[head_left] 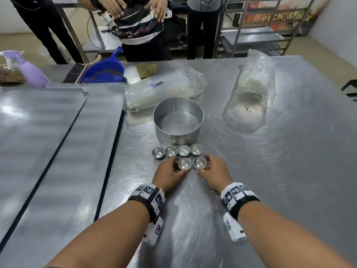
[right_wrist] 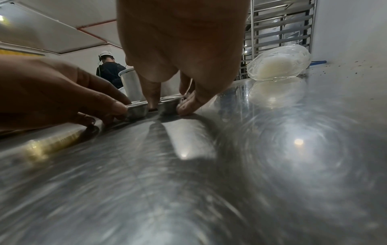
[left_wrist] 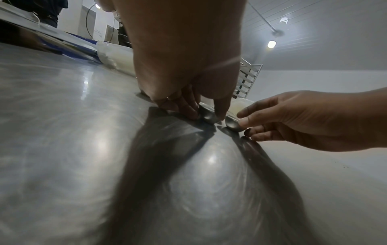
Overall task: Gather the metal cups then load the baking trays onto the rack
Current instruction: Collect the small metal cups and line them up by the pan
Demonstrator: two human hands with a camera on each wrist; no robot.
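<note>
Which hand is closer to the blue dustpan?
Left. The left hand is on the dustpan's side of the table, holding a little cup; the right hand sits farther right, holding another cup.

Bakery kitchen: steel table (head_left: 251,171), tray rack (head_left: 257,26).

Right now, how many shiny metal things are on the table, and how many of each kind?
Small metal cups: 6, a row of 4, plus 1 pinched by the left hand and 1 by the right hand
Round metal cake pan: 1
Flat baking trays: 2
Total: 9
</note>
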